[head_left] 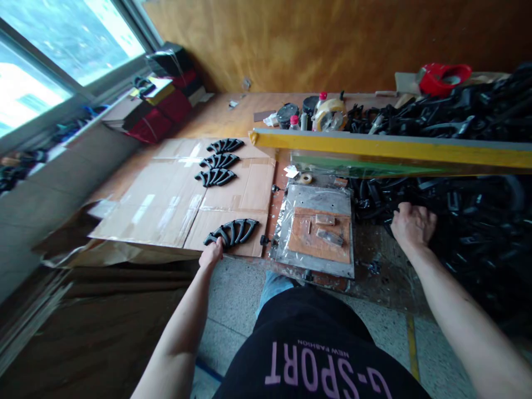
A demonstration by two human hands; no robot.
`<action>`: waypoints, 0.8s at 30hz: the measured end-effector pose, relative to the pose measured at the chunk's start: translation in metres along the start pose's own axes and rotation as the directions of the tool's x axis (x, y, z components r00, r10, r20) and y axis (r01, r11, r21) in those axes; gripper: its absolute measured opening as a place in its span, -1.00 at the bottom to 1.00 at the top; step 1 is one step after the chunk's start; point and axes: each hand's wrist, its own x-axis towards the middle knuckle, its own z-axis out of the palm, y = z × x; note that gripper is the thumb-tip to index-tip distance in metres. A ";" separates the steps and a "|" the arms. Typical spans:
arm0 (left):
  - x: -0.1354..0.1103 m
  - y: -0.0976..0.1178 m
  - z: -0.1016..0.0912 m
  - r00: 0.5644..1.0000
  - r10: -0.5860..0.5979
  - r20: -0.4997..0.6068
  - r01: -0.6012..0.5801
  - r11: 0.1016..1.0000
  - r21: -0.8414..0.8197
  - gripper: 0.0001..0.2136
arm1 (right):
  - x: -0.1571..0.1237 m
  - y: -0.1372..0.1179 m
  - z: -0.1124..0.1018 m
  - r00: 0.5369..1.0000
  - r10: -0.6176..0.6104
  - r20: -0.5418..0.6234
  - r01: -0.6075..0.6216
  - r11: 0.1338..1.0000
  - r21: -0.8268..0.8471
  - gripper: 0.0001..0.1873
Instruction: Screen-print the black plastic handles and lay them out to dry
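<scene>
Watching remotely, I see the left hand [211, 254] pinching the near black part [231, 233] by the cardboard's [183, 185] front edge; a careless tug could drop it. The right hand [414, 226] curls over the jumbled black pile [469, 233], grasp unclear to me; interlocked pieces might snag.

1. Looks like a workshop.
2. Has a wooden tabletop [222, 114] bearing a metal plate [313, 197] and a tape roll [322, 114].
3. Shows a big heap of black parts [490, 233] at the right.
4. Has ribbed black pieces [215, 177] laid out on flattened cardboard [145, 183].
</scene>
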 end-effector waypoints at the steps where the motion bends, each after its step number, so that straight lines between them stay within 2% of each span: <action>1: 0.000 0.001 -0.003 1.000 -0.002 -0.006 0.002 1.000 0.014 -0.49 | -0.004 -0.012 -0.004 0.998 -0.059 -0.028 0.061 0.996 0.064 -0.71; 3: -0.005 0.001 -0.005 0.999 -0.031 -0.043 0.032 0.999 0.023 -0.49 | -0.015 -0.041 -0.009 0.975 -0.207 -0.080 0.220 0.949 0.226 -0.73; 6: -0.027 0.006 0.003 0.981 -0.054 -0.188 0.063 0.997 0.040 -0.40 | -0.033 -0.088 -0.011 0.882 -0.441 -0.166 0.467 0.772 0.432 -0.74; 8: -0.044 0.014 0.017 0.950 0.048 -0.308 -0.034 0.998 0.051 -0.40 | -0.041 -0.112 -0.009 0.820 -0.536 -0.201 0.559 0.670 0.489 -0.73; 10: -0.056 0.025 0.035 0.892 0.222 -0.394 -0.202 0.975 0.092 -0.44 | -0.044 -0.127 -0.006 0.790 -0.577 -0.209 0.593 0.630 0.502 -0.71; 12: -0.061 0.036 0.049 0.844 0.335 -0.420 -0.305 0.942 0.139 -0.42 | -0.042 -0.134 -0.001 0.778 -0.595 -0.201 0.605 0.622 0.497 -0.69; 16: -0.054 0.050 0.061 0.873 0.293 -0.389 -0.258 0.956 0.142 -0.34 | -0.035 -0.140 0.007 0.771 -0.605 -0.196 0.611 0.617 0.497 -0.68; 20: -0.043 0.050 0.059 0.885 0.266 -0.382 -0.245 0.964 0.105 -0.41 | -0.035 -0.143 0.010 0.787 -0.586 -0.194 0.593 0.629 0.503 -0.70; 24: -0.016 0.037 0.043 0.865 0.355 -0.355 -0.342 0.934 0.101 -0.45 | -0.038 -0.142 0.010 0.807 -0.568 -0.164 0.558 0.640 0.528 -0.68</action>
